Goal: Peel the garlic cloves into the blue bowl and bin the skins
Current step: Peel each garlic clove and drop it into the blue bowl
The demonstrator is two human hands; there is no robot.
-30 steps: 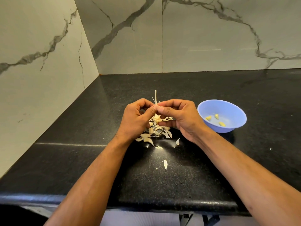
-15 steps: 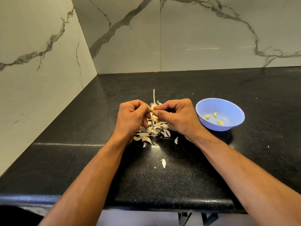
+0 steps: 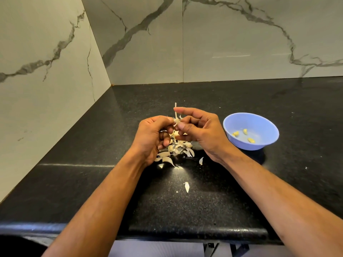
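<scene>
glossy speckled black stone counter (image 3: 185, 210), veined marble wall (image 3: 232, 38), smooth plastic bowl (image 3: 230, 127), papery skins (image 3: 168, 160)

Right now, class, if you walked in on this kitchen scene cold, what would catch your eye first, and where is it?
First, the left hand and right hand meeting mid-counter, pinching a garlic piece between their fingertips, above a pale heap of skins on the black counter. Next, the blue bowl to the right, holding three peeled cloves.

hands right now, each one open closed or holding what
Left hand: fingers curled, pinching the garlic piece.
Right hand: thumb and fingers pinching the same garlic piece, index finger extended.
</scene>
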